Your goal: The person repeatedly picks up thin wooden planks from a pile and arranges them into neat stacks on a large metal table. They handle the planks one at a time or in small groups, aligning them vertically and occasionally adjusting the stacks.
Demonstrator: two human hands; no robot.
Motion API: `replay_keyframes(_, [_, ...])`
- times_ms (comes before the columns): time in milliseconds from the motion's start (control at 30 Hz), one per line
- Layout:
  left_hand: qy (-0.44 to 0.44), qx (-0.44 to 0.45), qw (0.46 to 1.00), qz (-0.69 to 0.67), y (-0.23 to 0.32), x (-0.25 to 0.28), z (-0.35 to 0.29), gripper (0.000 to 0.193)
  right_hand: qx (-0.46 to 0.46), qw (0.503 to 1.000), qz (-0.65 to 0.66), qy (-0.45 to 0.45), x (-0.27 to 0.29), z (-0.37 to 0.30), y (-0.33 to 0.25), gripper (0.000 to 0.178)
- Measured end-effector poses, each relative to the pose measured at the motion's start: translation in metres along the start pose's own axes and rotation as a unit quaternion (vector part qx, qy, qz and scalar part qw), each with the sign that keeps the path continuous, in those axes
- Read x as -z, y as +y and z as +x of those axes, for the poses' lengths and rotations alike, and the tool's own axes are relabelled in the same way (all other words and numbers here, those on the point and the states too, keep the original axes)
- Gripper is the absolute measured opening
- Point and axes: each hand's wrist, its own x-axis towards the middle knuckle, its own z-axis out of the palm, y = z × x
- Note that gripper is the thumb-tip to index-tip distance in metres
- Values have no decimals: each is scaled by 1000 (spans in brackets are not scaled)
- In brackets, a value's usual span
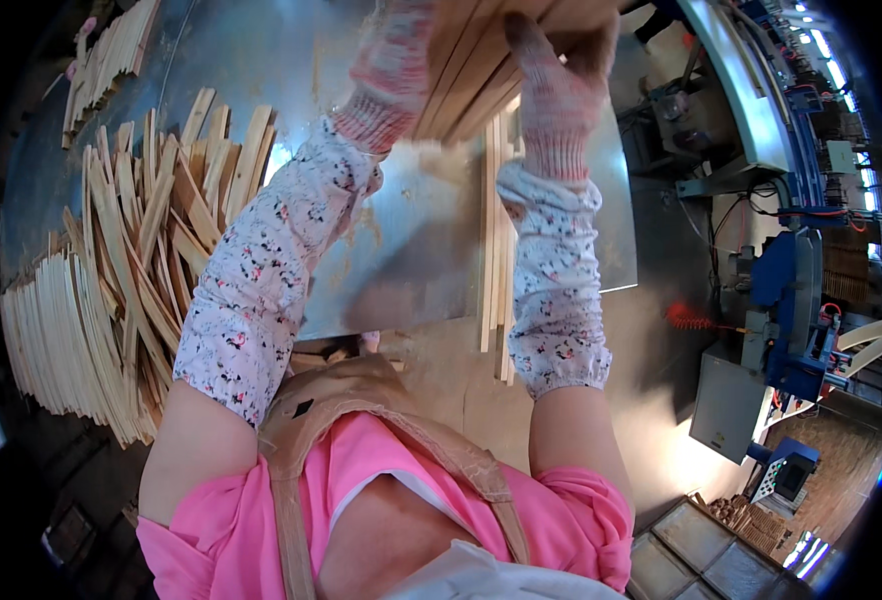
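Observation:
Both hands wear knitted red-and-white gloves, with flowered sleeves over the forearms. A bundle of flat wooden strips [471, 70] is raised between them above the metal table at the upper edge. My left hand [396, 55] grips the bundle's left side, its fingers partly out of view. On the other side my right hand [566, 95] is closed round the strips, with the thumb lying across their face. Beneath the right hand, several long wooden strips [496, 240] lie on the table and stick out past its near edge.
A loose heap of wooden strips [156, 215] covers the left of the metal table [401, 270], beside a neat row of strips [61, 330]. Another stack of strips [111, 65] lies far left. Blue machinery [786, 290] with cables stands at the right.

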Motion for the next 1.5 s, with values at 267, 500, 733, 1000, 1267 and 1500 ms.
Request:
replay_keyframes(267, [-77, 165, 975, 129, -70, 59, -137, 65, -28, 903, -415, -107, 111, -208, 86, 63])
replay_keyframes(500, [-10, 444, 856, 265, -118, 87, -307, 98, -76, 620, -614, -483, 149, -325, 54, 46])
replay_keyframes(733, [28, 472, 838, 271, -146, 103, -321, 101, -260, 713, -641, -114, 223, -269, 65, 58])
replay_keyframes(1000, [-95, 523, 829, 175, -129, 42, -280, 98, -551, 677, -488, 0, 275, -244, 97, 72])
replay_keyframes(1267, [-198, 472, 820, 255, -108, 63, -275, 76, -319, 657, -675, -101, 223, -190, 121, 76])
replay_keyframes(1500, [-192, 37, 800, 567, -193, 54, -186, 56, -206, 746, -617, -146, 108, -290, 105, 73])
